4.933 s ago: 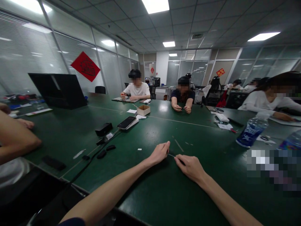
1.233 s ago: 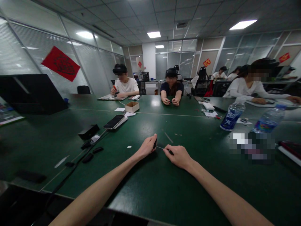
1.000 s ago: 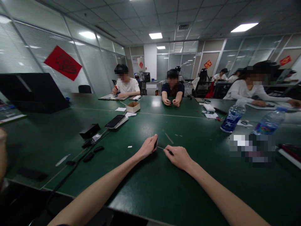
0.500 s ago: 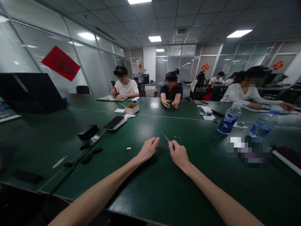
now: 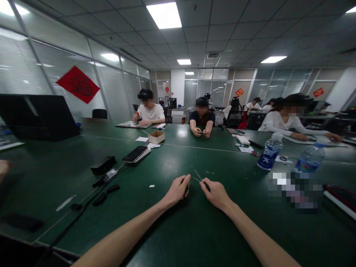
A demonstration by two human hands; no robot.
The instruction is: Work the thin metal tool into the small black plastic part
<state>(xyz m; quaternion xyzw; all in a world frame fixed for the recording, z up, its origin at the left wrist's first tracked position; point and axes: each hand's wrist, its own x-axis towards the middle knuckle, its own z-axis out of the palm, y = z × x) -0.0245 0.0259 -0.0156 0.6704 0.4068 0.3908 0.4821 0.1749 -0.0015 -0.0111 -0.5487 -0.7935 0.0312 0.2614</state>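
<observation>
My right hand (image 5: 215, 193) is closed around a pair of scissors (image 5: 197, 175), a slim tool with dark handles mostly hidden in the fingers. Its two thin blades stand apart in a V and point away from me, to the left. My left hand (image 5: 178, 190) is closed just across a small gap from the blade tips. Something dark shows at its fingers, too small and shaded to name. Both hands are low over the green table (image 5: 172, 237). Beyond the blades lie small pale scraps (image 5: 210, 172), and a white scrap (image 5: 151, 186) is left of my left hand.
To the left are a phone (image 5: 135, 154), a black box (image 5: 103, 165), a cable and small black pieces. A small open box (image 5: 156, 137) stands farther back. Bottles (image 5: 269, 152) stand at the right. People sit across the table; another hand (image 5: 4, 168) shows at the left edge.
The view has tilted up, so everything sits lower. The scissors' blades, seen as one line before, are now spread apart. Another person's hand has appeared at the left edge.
</observation>
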